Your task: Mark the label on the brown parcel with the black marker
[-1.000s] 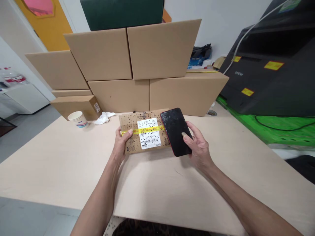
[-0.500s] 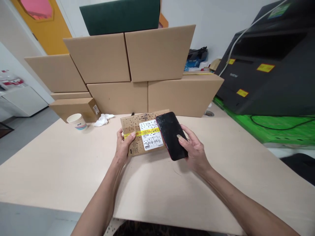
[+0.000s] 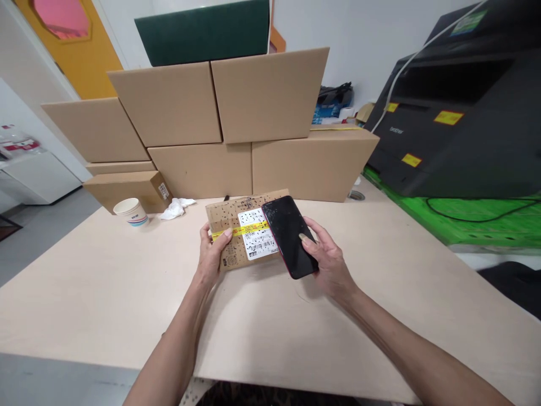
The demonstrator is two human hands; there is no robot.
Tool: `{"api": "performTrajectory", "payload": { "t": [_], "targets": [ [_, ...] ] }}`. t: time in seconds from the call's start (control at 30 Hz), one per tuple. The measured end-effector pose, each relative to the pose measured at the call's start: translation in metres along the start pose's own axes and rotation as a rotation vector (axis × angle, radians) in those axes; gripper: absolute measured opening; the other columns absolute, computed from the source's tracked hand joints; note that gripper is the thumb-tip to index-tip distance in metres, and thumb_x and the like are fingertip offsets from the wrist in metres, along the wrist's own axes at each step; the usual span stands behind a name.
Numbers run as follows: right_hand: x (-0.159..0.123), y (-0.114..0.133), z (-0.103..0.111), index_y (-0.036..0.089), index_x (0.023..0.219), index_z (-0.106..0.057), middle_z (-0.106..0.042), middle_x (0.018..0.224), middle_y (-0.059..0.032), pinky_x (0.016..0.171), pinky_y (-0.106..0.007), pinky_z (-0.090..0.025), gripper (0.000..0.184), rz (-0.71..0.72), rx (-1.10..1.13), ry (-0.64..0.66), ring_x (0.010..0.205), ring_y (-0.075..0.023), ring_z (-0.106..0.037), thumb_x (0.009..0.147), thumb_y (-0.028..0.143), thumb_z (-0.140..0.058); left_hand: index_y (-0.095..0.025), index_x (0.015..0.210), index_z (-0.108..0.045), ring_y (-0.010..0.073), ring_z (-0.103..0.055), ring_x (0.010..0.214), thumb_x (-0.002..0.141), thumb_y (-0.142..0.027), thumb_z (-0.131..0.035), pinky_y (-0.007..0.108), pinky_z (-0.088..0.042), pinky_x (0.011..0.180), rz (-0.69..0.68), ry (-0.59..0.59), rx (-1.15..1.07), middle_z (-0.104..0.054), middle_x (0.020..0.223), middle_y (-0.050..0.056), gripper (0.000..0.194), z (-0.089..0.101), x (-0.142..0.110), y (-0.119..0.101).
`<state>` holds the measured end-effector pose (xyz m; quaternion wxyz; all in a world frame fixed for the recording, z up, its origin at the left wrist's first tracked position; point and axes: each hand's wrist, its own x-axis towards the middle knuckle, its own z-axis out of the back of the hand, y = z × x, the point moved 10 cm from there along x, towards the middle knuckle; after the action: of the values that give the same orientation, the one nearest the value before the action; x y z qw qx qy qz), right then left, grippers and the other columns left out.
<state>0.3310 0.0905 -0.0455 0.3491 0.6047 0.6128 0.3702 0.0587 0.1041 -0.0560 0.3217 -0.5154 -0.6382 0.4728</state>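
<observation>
My left hand [image 3: 212, 254] is closed on the left edge of a flat brown cardboard parcel [image 3: 230, 217], thumb on its front. The parcel is tilted up towards me. Yellow tape runs across it, and a white shipping label [image 3: 256, 245] with dark specks is stuck on its face. In my right hand [image 3: 332, 262] is a black smartphone [image 3: 289, 234] with a reddish edge, gripped at its lower right with the thumb on the dark screen. The phone covers the parcel's right part and part of the label. Whether phone and parcel touch, I cannot tell.
Cardboard boxes [image 3: 198, 172] are stacked along the table's back, a dark green box [image 3: 203, 34] on top. At left stand a paper cup [image 3: 132, 212] and a crumpled tissue [image 3: 176, 208]. A big dark printer [image 3: 460, 135] rests on a green surface [image 3: 499, 217] at right.
The phone in my right hand has shifted slightly left and covers a little more of the label. My left hand and the parcel have hardly moved. The camera view has shifted slightly.
</observation>
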Motion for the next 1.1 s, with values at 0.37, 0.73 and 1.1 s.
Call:
{"api": "performTrajectory", "payload": {
  "t": [0.37, 0.73, 1.1],
  "targets": [
    [0.000, -0.002, 0.003, 0.035, 0.134, -0.069, -0.079, 0.124, -0.0034, 0.086, -0.037, -0.067, 0.057, 0.049, -0.018, -0.035, 0.099, -0.0219, -0.076, 0.081, 0.041, -0.089, -0.028, 0.129, -0.048, 0.0291, -0.076, 0.102, 0.067, -0.046, -0.096, 0.049, -0.065, 0.088, -0.005, -0.007, 0.019, -0.070, 0.122, 0.009, 0.081, 0.002, 0.001, 0.001],
    [0.005, 0.005, 0.013, 0.032, 0.129, -0.068, -0.078, 0.115, -0.0024, 0.086, -0.034, -0.066, 0.056, 0.100, -0.040, -0.091, 0.095, -0.0189, -0.075, 0.079, 0.043, -0.091, -0.027, 0.127, -0.049, 0.0285, -0.077, 0.101, 0.067, -0.044, -0.097, 0.049, -0.066, 0.088, -0.004, -0.008, 0.009, -0.070, 0.121, 0.009, 0.079, 0.001, 0.000, 0.000],
    [0.016, 0.013, 0.033, 0.027, 0.127, -0.070, -0.079, 0.104, -0.0031, 0.074, -0.035, -0.067, 0.063, 0.206, -0.074, -0.183, 0.078, -0.0183, -0.075, 0.074, 0.050, -0.094, -0.026, 0.129, -0.047, 0.0267, -0.076, 0.101, 0.065, -0.050, -0.097, 0.046, -0.066, 0.086, -0.006, -0.007, 0.038, -0.068, 0.123, 0.009, 0.085, 0.002, 0.002, 0.001]
  ]
}}
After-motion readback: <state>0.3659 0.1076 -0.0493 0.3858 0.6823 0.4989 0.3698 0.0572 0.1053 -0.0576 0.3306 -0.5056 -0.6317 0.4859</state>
